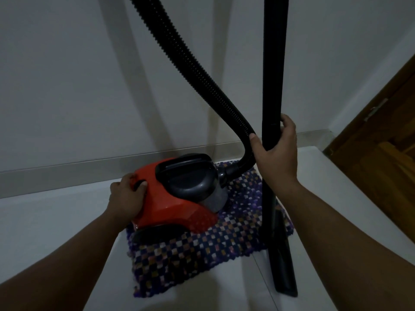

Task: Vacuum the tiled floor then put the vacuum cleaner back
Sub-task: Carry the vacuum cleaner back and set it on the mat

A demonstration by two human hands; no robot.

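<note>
Dim, underexposed; soft shadows on wall [89, 75]; wide-angle edge distortion.

A room in a home, dimly lit — plain pale walls [67, 86] meet a light tiled floor [45, 221] along a low skirting strip [67, 169]. A woven checkered mat [202, 248] in purple and cream lies on the tiles near the wall, with a red household vacuum cleaner [175, 198] on it — and a wooden door [381, 153] with a metal handle stands at the right.

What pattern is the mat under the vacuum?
Woven checkered mat in purple, dark blue and pale squares, under the red vacuum cleaner. Head view, the only one.
</note>
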